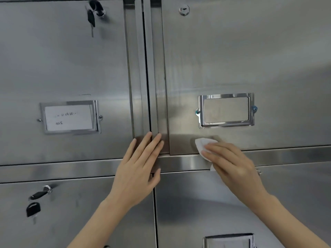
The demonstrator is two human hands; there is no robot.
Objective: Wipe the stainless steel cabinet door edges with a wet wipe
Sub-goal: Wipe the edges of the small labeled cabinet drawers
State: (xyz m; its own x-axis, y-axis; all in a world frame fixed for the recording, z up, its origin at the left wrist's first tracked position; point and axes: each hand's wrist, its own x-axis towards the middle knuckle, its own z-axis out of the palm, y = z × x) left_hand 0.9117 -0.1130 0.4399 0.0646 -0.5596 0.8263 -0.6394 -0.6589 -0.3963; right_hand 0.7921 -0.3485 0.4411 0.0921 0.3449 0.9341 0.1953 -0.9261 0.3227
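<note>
A white wet wipe (201, 144) lies against the bottom edge of the upper right stainless steel cabinet door (241, 59). My right hand (231, 163) presses the wipe onto that lower edge with straight fingers; part of the wipe is hidden under the palm. My left hand (139, 169) rests flat, fingers straight, on the vertical strips (145, 68) where the upper left door (62, 59) and the right door meet, its fingertips on the lower end of the seam.
Keys hang in locks on the upper left door (94, 13) and the lower left door (39, 194). A label holder with a paper card (69, 117) sits on the left door, an empty holder (226, 110) on the right. A horizontal rail (53, 170) divides upper and lower doors.
</note>
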